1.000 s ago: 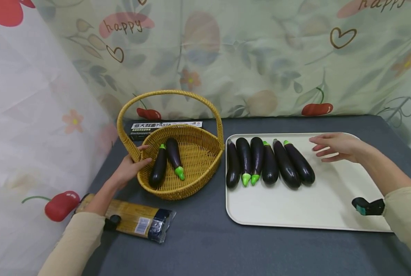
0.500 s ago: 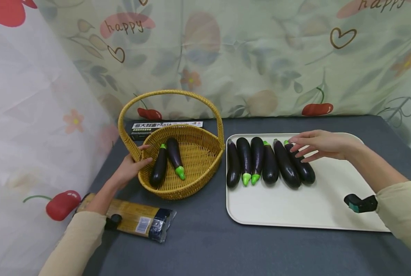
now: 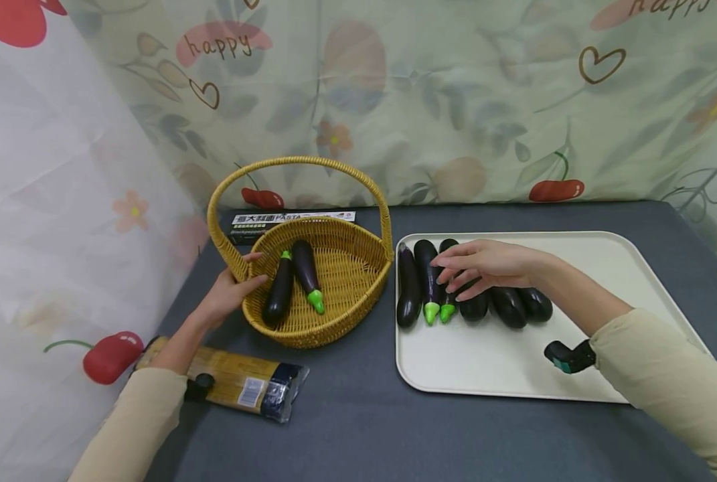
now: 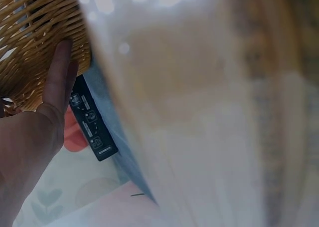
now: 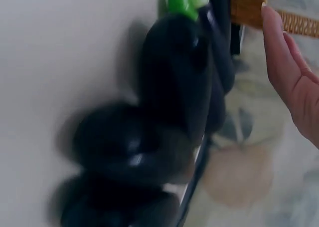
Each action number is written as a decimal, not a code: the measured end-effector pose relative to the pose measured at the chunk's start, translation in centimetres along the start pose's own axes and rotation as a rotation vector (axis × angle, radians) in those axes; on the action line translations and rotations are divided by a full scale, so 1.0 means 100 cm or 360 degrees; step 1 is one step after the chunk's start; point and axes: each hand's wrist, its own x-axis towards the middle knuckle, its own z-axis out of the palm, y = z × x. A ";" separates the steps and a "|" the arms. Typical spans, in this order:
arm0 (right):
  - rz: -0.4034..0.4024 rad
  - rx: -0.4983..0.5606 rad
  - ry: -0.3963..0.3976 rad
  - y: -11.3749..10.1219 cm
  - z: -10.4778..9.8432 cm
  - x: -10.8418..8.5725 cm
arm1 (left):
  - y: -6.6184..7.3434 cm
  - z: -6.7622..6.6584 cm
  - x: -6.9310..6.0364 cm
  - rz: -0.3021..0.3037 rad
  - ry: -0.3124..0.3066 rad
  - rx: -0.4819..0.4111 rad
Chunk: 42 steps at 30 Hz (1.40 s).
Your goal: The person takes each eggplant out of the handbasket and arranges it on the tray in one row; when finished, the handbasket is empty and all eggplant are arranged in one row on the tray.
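In the head view, my left hand [image 3: 228, 294] holds the left rim of a wicker basket [image 3: 358, 309] at the foot of its handle. Two dark eggplants lie inside, one with a green tip [image 3: 314, 300]. The left wrist view shows a finger [image 4: 57, 75] along the basket's woven wall [image 4: 40, 32]. My right hand [image 3: 485, 264] hovers with loosely extended fingers over a row of several eggplants [image 3: 409, 288] on a white tray [image 3: 491, 371], partly hiding them. In the right wrist view, the right hand [image 5: 294, 72] appears apart from the eggplants [image 5: 174, 72].
A bag of pasta [image 3: 231, 381] lies in front of the basket, under the left forearm. Behind the basket is a black pasta box [image 3: 250, 227]. A patterned cloth [image 3: 418, 120] hangs behind the grey table [image 3: 358, 435].
My right hand has moved left, from the tray's right part to above the middle eggplants of the row. The left hand and the basket have stayed in place.
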 end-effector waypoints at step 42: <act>0.0151 0.0360 0.0146 -0.058 0.115 0.151 | 0.001 0.000 -0.001 -0.0011 0.0003 -0.0032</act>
